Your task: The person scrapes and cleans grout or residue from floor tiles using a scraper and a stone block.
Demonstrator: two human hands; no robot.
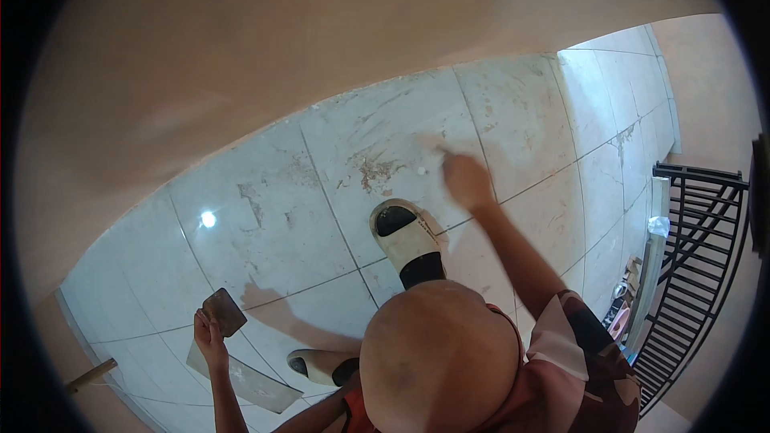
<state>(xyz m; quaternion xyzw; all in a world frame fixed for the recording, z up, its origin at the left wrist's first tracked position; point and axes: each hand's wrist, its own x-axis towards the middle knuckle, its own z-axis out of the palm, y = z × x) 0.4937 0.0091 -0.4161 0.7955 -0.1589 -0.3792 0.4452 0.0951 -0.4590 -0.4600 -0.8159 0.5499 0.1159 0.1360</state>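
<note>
My left hand (208,338) is closed around the edge of a flat brown square piece (225,313), held up at the lower left. Over the tiled floor, my right hand (467,180) is smeared by motion, its fingers curled in. A blurred streak runs from it toward the wall; I cannot tell what it holds. Brown crumbs and scrape marks (377,172) dirty the tiles just left of that hand, and a small white bit (422,170) lies beside it. Below the left hand, a pale flat board (249,377) rests on the floor.
A beige wall (241,56) curves along the far side. My slippered feet (413,244) stand on the tiles. A black metal railing (702,248) runs along the right, with a pale ledge and assorted items (626,297) beside it. A wooden stick (94,374) juts in at lower left.
</note>
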